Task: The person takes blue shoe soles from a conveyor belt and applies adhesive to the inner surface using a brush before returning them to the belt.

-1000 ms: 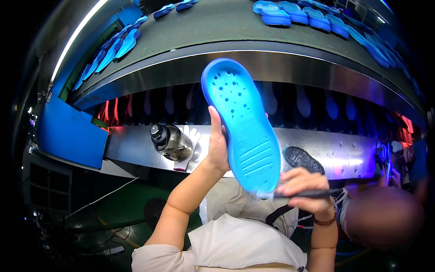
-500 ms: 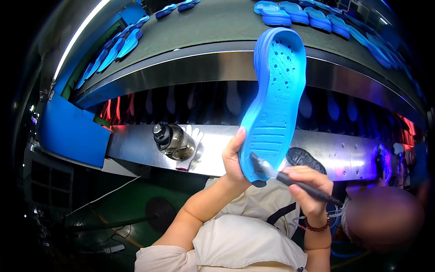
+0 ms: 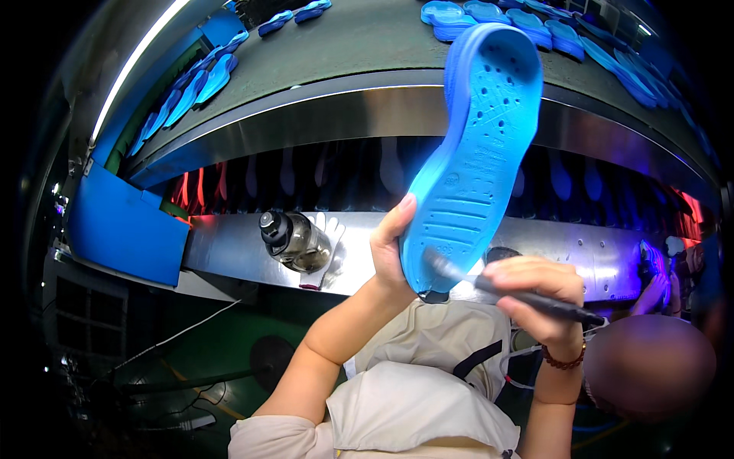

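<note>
My left hand (image 3: 388,243) grips the near left edge of a bright blue shoe sole (image 3: 478,176). The sole stands tilted, its holed, cupped end pointing away from me over the bench edge. My right hand (image 3: 544,294) is closed round the black handle of a brush (image 3: 544,304). The brush's pale ferrule and dark tip lie over the near end of the sole, smeared by motion; whether the bristles touch it I cannot tell. A small dark piece shows at the sole's near tip. Behind the brush, a dark sole (image 3: 502,254) is partly hidden on the metal shelf.
Several blue soles (image 3: 562,37) lie at the back right of the green conveyor belt (image 3: 336,50), with more at the left. On the metal shelf (image 3: 222,241) stand a dark bottle (image 3: 297,243) and a white glove (image 3: 330,237). A person's head (image 3: 648,367) is close at the right.
The sole's far end has swung right and away from me. My right hand and brush have shifted right and slightly up. My left hand still holds the sole.
</note>
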A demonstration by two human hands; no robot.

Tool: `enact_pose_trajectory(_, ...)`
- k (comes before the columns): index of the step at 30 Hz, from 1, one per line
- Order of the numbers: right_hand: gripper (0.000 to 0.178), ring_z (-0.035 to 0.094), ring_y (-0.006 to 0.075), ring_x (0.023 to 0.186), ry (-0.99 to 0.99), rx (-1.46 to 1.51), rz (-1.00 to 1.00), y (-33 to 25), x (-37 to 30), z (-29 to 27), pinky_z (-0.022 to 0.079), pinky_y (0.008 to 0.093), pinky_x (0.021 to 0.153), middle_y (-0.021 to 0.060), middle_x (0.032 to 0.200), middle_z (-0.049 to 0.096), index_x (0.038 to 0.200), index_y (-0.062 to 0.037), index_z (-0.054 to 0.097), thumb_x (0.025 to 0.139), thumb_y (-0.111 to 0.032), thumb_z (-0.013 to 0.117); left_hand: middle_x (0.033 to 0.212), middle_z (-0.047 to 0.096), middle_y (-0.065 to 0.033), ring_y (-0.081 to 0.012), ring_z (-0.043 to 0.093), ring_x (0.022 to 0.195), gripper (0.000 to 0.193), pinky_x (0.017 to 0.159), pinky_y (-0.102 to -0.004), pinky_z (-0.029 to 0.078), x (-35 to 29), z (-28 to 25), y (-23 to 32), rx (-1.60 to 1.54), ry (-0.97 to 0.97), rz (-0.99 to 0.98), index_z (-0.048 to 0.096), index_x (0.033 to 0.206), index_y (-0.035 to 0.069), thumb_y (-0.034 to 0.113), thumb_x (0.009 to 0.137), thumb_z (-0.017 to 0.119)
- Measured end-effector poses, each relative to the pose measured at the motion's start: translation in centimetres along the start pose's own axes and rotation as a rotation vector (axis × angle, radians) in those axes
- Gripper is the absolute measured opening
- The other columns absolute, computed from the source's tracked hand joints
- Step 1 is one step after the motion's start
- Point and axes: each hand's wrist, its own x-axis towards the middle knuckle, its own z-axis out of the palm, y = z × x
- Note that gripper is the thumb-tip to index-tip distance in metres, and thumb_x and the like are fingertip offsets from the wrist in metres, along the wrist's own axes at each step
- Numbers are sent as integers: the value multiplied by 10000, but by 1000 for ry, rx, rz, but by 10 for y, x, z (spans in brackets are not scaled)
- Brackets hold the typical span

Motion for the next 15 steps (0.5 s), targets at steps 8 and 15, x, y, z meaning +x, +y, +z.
enact_pose_trajectory(8,205,660,271,839,-221,43,-13,-3,0,9,521,327,759,160,866,667,868,15,653,668,-5,695,1115,572,-209,-292,606,946,551,866,-399,477,10,-4,14,-53,27,-187,449,1217,-59,357,857,476)
enact_pose_trajectory(15,200,660,241,859,-362,-73,112,2,-3,-6,525,302,737,123,938,672,912,-24,658,714,-3,680,1115,557,-205,-263,581,963,541,836,-362,470,11,-3,22,314,100,-730,488,1194,-38,339,814,569)
